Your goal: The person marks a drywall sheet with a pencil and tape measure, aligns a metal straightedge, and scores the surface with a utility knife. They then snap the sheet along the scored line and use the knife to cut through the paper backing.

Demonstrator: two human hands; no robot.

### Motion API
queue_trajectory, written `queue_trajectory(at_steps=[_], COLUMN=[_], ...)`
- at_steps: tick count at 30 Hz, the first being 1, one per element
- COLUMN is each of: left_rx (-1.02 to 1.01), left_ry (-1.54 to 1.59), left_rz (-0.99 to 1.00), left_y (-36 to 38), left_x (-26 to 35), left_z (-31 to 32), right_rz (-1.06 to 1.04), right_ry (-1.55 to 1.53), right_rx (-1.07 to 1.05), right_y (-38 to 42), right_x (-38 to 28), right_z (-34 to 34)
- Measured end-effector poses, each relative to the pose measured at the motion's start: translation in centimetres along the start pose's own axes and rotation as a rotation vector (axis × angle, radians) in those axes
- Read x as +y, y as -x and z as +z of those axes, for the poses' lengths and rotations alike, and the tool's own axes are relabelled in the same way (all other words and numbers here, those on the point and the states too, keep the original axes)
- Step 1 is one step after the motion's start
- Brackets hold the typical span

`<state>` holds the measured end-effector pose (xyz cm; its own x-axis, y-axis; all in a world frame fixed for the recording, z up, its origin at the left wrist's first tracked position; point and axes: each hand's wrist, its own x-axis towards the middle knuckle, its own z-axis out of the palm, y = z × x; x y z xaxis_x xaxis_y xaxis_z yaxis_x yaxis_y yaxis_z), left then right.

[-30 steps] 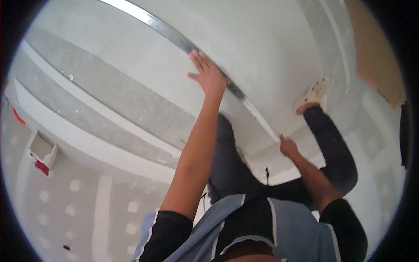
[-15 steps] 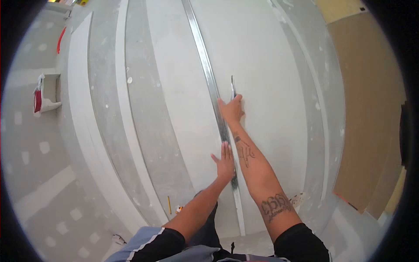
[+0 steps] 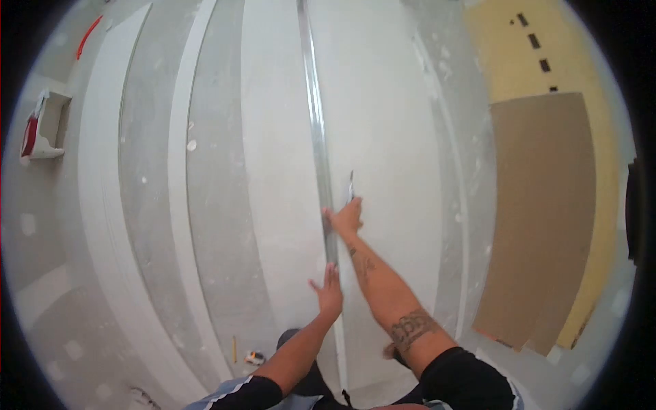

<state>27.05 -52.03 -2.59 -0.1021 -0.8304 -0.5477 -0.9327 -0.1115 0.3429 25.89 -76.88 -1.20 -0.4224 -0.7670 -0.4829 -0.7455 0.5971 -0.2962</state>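
A long shiny metal profile (image 3: 314,113) lies lengthwise across a pale plasterboard sheet (image 3: 383,123). My left hand (image 3: 330,294) rests on the near part of the profile, its fingers stretched forward and the thumb spread to the left. Just ahead of it, my right hand (image 3: 346,217) grips a slim utility knife (image 3: 351,184) that points away from me over the board. The right thumb reaches across onto the profile, while the other fingers curl around the knife and hide most of its handle.
Long white board strips (image 3: 179,137) lie to the left. Beyond them sits a white box-like piece (image 3: 51,126) with a red part. Near my knee are a tape measure (image 3: 255,357) and a yellow pencil (image 3: 234,349). Brown sheets (image 3: 540,205) lie over yellow boards (image 3: 581,130) at right.
The camera view has shifted, showing more of the far yellow boards, and both hands appear lower and further left. The left hand still lies on the profile; the right still holds the knife.
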Motion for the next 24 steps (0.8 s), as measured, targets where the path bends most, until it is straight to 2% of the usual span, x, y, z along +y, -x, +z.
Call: queue_trajectory(at_steps=[1,2,3,4,5,6,7,9,13,16,19,24], left_rx=[0.002,0.038,0.078,0.069,-0.111,-0.033,0.042,0.097,0.183,0.229,0.282,0.147], left_ry=[0.013,-0.201,-0.397,-0.454,-0.161,-0.069,0.009,-0.145,-0.172,-0.216,-0.160,-0.335], left_rz=[-0.010,-0.031,-0.041,0.004,0.034,0.096,0.135,0.072,-0.085,-0.135,-0.101,-0.130], left_y=[-0.3,-0.8,-0.4,0.2,0.4,0.1,0.6,0.9,0.9,0.8,1.6,0.7], left_x=[-0.2,-0.4,-0.2,-1.0,-0.9,-1.6,-2.1,-1.5,-0.6,0.4,0.6,0.5], left_z=[1.6,2.4,3.2,3.9,-0.3,-0.2,0.9,-0.7,1.5,1.4,0.6,1.8], right_rz=[0.018,0.045,-0.059,-0.031,0.021,0.034,0.041,0.055,-0.038,-0.019,0.015,-0.075], right_ry=[-0.051,-0.089,-0.057,0.016,-0.044,-0.005,-0.018,-0.037,-0.043,0.010,0.032,0.335], right_rx=[-0.111,-0.224,-0.019,0.078,-0.108,-0.046,-0.080,-0.151,-0.126,-0.107,-0.222,0.218], right_y=[-0.3,-0.5,0.0,0.0,0.2,-0.3,-0.3,-0.2,0.1,-0.3,0.4,2.9], right_x=[-0.3,-0.5,0.4,1.3,0.2,0.7,0.2,-0.1,0.1,-0.3,-0.6,0.7], right_z=[-0.8,-1.3,0.5,2.5,-0.2,0.8,-0.1,-0.5,0.0,-0.3,-1.9,-0.1])
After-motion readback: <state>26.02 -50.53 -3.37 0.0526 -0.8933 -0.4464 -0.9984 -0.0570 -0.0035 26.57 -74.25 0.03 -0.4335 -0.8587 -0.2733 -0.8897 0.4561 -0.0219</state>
